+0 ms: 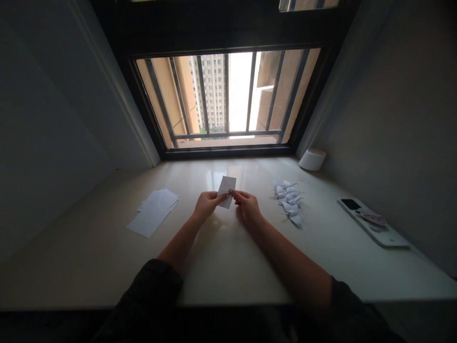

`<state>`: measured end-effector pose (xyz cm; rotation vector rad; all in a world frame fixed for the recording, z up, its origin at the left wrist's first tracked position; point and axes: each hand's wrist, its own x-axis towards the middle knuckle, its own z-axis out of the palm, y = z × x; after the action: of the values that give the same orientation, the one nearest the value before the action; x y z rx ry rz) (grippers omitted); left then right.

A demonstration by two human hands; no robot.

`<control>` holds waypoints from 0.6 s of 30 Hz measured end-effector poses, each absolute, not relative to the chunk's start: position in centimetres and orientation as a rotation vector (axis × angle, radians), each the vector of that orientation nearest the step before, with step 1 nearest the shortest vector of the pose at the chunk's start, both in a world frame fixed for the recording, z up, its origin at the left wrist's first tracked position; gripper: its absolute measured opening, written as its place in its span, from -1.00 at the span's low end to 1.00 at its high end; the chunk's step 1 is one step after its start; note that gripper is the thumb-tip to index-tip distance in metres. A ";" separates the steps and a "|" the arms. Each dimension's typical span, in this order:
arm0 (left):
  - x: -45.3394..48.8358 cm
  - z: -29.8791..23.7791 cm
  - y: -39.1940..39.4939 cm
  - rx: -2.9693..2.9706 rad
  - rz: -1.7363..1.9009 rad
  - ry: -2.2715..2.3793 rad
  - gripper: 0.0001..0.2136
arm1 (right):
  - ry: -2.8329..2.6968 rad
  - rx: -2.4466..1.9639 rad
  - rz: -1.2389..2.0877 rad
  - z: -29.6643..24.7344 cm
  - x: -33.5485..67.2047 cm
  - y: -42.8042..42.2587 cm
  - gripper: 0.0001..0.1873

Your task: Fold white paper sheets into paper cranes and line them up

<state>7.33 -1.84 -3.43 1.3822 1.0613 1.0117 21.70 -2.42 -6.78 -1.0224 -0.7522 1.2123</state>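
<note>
A small rectangular piece of white paper (226, 184), apparently folded, is held up over the middle of the white sill. My left hand (208, 204) pinches it from the left, with the thumb across its face. From the right, the fingertips of my right hand (247, 204) close on its edge near the left thumb. Several loose white paper sheets (153, 212) lie overlapping to the left of my hands. On the right sits a cluster of folded paper cranes (288, 200).
At the back right corner stands a white round object (312, 159). A phone (373, 224) in a pale case lies by the right wall. The barred window (228, 100) closes off the back of the sill (221, 267), whose front edge runs near my forearms.
</note>
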 end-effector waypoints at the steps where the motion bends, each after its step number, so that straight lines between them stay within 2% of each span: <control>1: 7.4 -3.4 -1.9 1.375 1.006 1.061 -0.63 | -0.738 -1.027 1.199 -6.8 21.7 -2.4 -0.70; 13: 7.9 -3.8 -2.3 1.543 0.879 1.066 -0.56 | -0.644 -1.001 1.060 -6.4 23.0 -1.7 -0.73; 18: 7.4 -3.3 -2.4 1.681 0.907 1.163 -0.59 | -0.706 -1.009 1.030 -6.2 22.9 -1.9 -0.73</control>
<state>7.39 -2.36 -3.26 1.6806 1.1628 0.9071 22.94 -1.86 -6.16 -1.0094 -0.7061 1.0300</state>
